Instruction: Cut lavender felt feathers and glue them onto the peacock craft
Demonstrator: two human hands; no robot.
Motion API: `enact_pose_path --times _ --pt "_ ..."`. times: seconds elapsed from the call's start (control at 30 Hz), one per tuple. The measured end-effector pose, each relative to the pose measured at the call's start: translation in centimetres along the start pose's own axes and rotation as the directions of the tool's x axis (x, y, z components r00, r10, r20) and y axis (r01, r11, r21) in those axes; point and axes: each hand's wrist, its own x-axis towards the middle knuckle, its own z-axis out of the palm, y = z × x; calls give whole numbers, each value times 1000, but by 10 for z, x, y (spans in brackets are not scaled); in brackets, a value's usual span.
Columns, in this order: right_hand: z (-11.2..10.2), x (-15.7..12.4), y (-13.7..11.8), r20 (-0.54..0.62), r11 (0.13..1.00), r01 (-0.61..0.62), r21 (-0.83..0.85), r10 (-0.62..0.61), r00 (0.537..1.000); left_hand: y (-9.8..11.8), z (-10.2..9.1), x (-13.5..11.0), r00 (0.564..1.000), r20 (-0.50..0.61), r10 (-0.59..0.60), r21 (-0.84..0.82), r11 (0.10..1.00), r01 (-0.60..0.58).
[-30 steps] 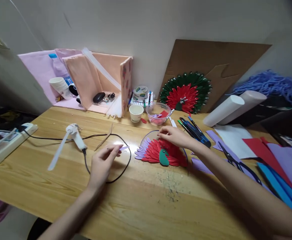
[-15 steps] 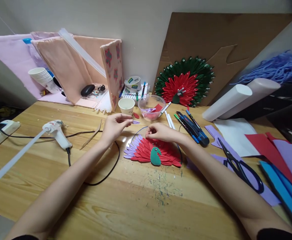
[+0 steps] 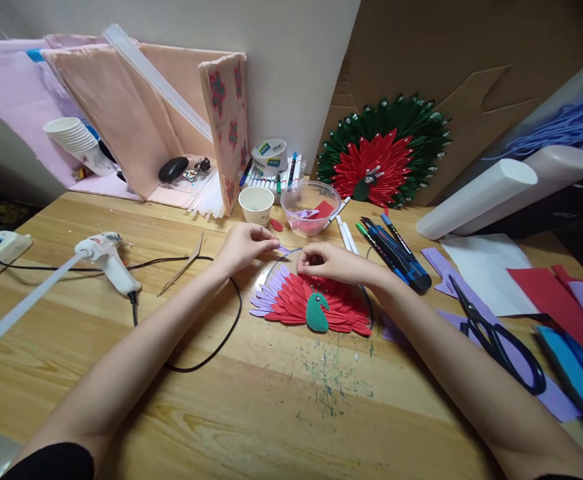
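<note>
On the wooden table lies a fan-shaped peacock craft with red feathers, purple feathers along its left part and a green bird body. My left hand, behind the craft's left side, pinches a slim purple feather piece between thumb and fingertips. My right hand hovers over the upper edge of the red feathers, its fingers closed together. Whatever those fingertips may hold is hidden. A thin dark curved line runs around the fan behind the feathers.
To the left lies a white glue gun with a black cord. A paper cup and a clear bowl with foam scraps stand behind my hands. Scissors, pens and coloured sheets lie right. A finished-looking green-and-red fan leans behind.
The view has shifted slightly. My left hand has moved a little right with the purple feather piece, bringing it nearer the fan and my right hand. My right hand stays over the red feathers.
</note>
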Motion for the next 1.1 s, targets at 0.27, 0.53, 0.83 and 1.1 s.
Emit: enact_pose_path --times 0.27,0.53,0.83,1.1 --pt "-3 -3 -1 28 999 30 39 -31 999 -7 1 5 998 37 -52 -45 998 54" --pt "7 0 1 -8 1000 22 -14 -22 1000 -10 -1 6 999 6 -51 10 999 51" --pt "10 3 -1 -2 999 -7 -45 7 1000 -17 -1 11 999 16 35 -4 999 -35" --pt "3 -2 -4 30 993 68 -92 -66 997 -14 3 8 994 109 0 -25 1000 3"
